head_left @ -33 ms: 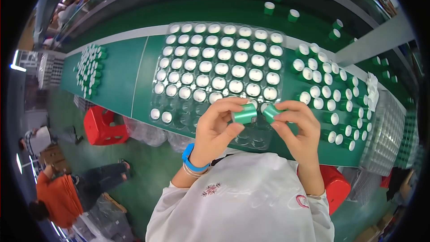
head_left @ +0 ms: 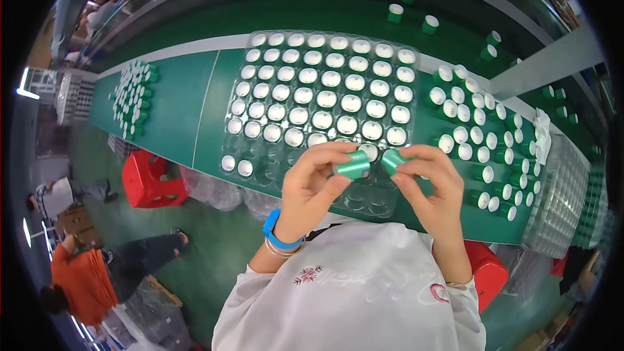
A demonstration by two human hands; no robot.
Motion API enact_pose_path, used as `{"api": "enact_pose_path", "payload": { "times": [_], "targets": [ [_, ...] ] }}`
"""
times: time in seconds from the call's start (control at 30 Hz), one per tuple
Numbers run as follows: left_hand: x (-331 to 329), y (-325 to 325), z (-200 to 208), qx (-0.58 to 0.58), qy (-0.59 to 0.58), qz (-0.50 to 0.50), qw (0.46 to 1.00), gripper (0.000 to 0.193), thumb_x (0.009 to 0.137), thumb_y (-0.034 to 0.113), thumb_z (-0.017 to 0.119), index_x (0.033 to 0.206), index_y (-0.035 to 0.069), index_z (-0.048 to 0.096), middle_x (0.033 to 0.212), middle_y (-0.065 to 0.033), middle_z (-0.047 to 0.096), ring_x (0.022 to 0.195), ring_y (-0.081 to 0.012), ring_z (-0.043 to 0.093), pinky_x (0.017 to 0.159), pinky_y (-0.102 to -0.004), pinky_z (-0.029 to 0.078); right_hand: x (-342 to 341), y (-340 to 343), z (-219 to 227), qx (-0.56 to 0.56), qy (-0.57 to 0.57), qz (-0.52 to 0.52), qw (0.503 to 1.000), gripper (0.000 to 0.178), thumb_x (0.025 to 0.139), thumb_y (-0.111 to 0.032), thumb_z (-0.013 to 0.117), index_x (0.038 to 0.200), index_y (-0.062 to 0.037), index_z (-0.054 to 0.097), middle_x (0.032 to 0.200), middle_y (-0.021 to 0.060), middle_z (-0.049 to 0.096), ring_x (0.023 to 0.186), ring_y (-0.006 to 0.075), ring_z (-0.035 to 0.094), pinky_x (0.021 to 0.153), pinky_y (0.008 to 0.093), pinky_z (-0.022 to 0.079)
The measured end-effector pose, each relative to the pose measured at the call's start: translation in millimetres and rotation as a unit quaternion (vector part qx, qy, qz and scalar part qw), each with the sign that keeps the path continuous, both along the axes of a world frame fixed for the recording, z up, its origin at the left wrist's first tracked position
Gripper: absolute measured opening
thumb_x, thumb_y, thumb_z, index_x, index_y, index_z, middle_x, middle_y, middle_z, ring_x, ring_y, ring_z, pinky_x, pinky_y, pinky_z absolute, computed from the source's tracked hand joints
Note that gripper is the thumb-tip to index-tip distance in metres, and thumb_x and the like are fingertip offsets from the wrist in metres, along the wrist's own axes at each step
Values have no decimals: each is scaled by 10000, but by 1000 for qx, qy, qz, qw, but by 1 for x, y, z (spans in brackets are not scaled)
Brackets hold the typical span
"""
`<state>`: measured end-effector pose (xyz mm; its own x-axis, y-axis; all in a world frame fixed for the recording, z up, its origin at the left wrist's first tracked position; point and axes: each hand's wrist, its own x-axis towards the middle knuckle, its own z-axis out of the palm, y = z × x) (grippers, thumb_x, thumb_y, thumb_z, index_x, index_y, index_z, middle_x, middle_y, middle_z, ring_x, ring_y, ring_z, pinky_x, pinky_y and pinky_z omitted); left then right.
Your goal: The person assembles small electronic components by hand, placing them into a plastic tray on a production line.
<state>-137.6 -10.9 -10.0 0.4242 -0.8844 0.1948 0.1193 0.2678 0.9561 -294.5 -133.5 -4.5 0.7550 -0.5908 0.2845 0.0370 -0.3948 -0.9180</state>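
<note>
The left hand pinched one tilted green can between thumb and fingers; the right hand pinched a second can likewise. Both cans were over the near right part of one clear tray. Two white-topped cans stood at its near left corner, eight along its far row. Beyond, three loose cans were grouped on the belt.

A shiny green cylinder was held nearly on its side by the left grip, above the near part of a clear pocketed tray. A second green cylinder, partly covered by fingers, was pinched aslant in the right grip, near the first but apart. The tray's far rows were filled with white-topped pieces
</note>
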Motion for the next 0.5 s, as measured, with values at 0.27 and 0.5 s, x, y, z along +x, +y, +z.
{"api": "enact_pose_path", "payload": {
  "times": [0.27, 0.5],
  "targets": [
    [67, 83, 12, 98, -179, 259, 944, 398, 728, -126, 557, 1111, -59, 476, 1152, -149, 464, 1019, -191, 500, 854, -297, 427, 72, 18, 13, -13, 38, 43, 998, 406, 656, 1, 674, 1034, -18, 527, 1090, 125, 523, 888, 204, 585, 718, 303, 486],
    [124, 108, 18, 232, -361, 223, 875, 457, 668, -105, 593, 1105, 11, 532, 1020, -111, 558, 904, -207, 550, 771, -296, 447, 154, 48, 2, -131, 65, 232, 962, 322, 697, -23, 620, 1012, -55, 556, 896, 90, 527, 818, 247, 553, 689, 317, 462]
  ]
}}
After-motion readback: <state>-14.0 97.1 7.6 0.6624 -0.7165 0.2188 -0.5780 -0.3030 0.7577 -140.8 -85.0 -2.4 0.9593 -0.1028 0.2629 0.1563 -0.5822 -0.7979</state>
